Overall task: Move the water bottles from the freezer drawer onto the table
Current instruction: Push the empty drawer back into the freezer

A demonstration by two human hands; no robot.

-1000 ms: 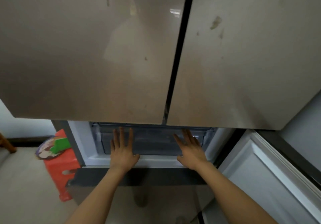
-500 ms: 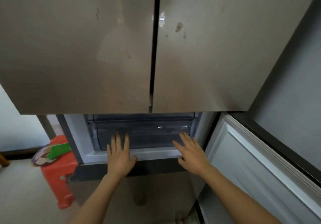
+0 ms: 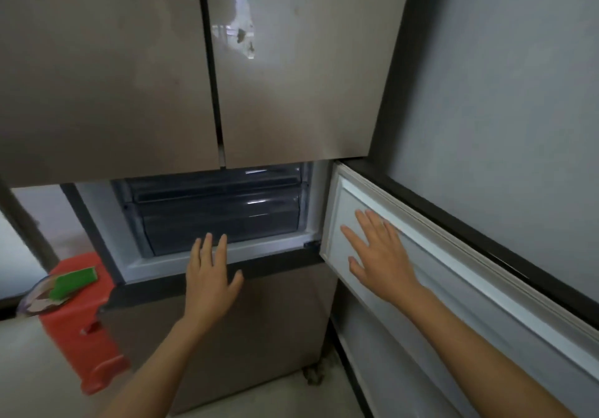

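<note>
Glossy bronze-beige fridge doors (image 3: 291, 77) throw back bright reflections and carry dark smudges on their smooth, glass-like faces. Beneath them, a translucent smoky-grey plastic freezer drawer (image 3: 220, 220) glints along its moulded ribs, set in a smooth white plastic frame (image 3: 259, 249). The open lower door's white plastic inner liner (image 3: 437, 275) has a satin sheen. The grey fridge side panel (image 3: 502, 93) looks matt. A red moulded plastic stool (image 3: 87, 336) shines faintly.

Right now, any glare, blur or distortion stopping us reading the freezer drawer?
Head view: window glare on the upper fridge door; freezer drawer dark with thin highlights, contents unreadable; wide-angle bends the open lower door; left hand and right hand slightly soft, both open.
</note>
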